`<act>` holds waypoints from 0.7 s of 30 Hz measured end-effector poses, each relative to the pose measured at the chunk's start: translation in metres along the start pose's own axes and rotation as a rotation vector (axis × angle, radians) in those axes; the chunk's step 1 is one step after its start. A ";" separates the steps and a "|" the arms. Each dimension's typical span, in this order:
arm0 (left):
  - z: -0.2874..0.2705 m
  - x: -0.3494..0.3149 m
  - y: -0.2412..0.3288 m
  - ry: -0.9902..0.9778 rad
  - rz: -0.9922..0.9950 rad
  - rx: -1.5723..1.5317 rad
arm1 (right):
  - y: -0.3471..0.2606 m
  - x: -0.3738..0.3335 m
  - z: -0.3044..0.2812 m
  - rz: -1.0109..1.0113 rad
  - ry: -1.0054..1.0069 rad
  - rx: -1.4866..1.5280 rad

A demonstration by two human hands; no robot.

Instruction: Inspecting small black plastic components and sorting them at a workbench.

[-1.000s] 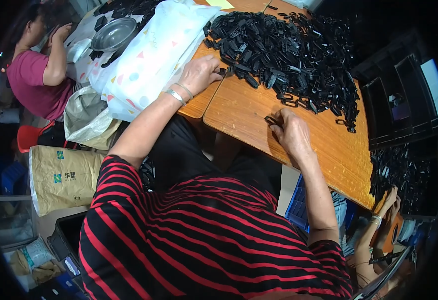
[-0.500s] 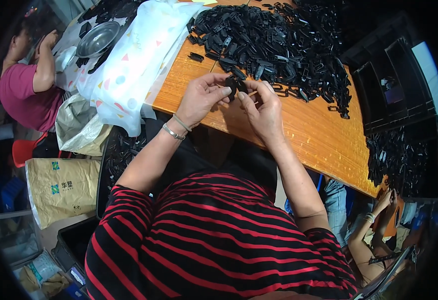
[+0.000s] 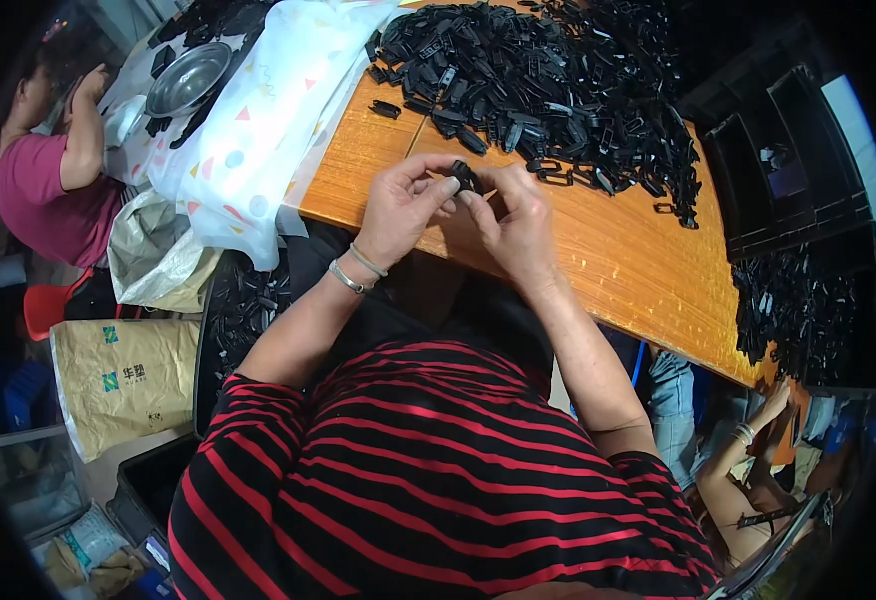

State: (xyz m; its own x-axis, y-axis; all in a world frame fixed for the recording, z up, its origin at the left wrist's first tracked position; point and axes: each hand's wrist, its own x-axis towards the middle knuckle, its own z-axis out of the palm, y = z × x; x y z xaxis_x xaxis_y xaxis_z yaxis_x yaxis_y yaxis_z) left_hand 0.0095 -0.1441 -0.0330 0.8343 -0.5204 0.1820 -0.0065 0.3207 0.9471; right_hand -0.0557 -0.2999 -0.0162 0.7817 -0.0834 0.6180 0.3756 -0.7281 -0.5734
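Between my two hands, over the near edge of the wooden table, is a small black plastic part. My left hand pinches it between thumb and fingers from the left. From the right, my right hand has its thumb and fingertips closed on the same part. The fingers cover most of it, so its full shape is hidden. Just beyond my hands spreads a big pile of small black plastic parts, many of them oblong and frame-like. One stray part lies at the pile's left.
The wooden table runs right. A patterned plastic cover lies at left near a metal bowl. Black bins stand at right, with more parts. A co-worker sits at left; another person's arm shows lower right.
My hands have drawn closer together around the black part, the right one shifting slightly left. The part looks more compact and more covered by the fingers.
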 end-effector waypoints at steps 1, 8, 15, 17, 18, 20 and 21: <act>0.001 -0.002 -0.001 0.014 -0.046 -0.014 | 0.000 -0.002 0.001 0.005 0.003 -0.003; 0.011 -0.027 0.000 0.044 -0.012 0.067 | -0.017 -0.023 0.015 0.128 -0.044 -0.028; 0.008 -0.032 0.008 -0.066 0.064 0.058 | -0.036 -0.038 0.023 0.158 -0.105 0.156; 0.008 -0.036 0.014 -0.105 0.043 0.075 | -0.045 -0.038 0.023 0.215 -0.093 0.236; 0.005 -0.039 0.014 -0.109 0.040 0.075 | -0.046 -0.039 0.027 0.219 -0.090 0.236; -0.004 -0.046 0.017 -0.014 -0.082 0.044 | -0.046 -0.041 0.037 0.232 -0.154 0.286; -0.010 -0.050 0.017 0.005 -0.112 0.055 | -0.054 -0.035 0.032 0.356 -0.303 0.256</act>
State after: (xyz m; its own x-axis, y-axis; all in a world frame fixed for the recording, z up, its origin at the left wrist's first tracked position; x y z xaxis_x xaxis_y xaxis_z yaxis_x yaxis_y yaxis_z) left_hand -0.0267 -0.1053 -0.0285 0.8340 -0.5470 0.0727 0.0568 0.2163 0.9747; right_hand -0.0872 -0.2358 -0.0237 0.9775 -0.0675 0.1999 0.1407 -0.4978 -0.8558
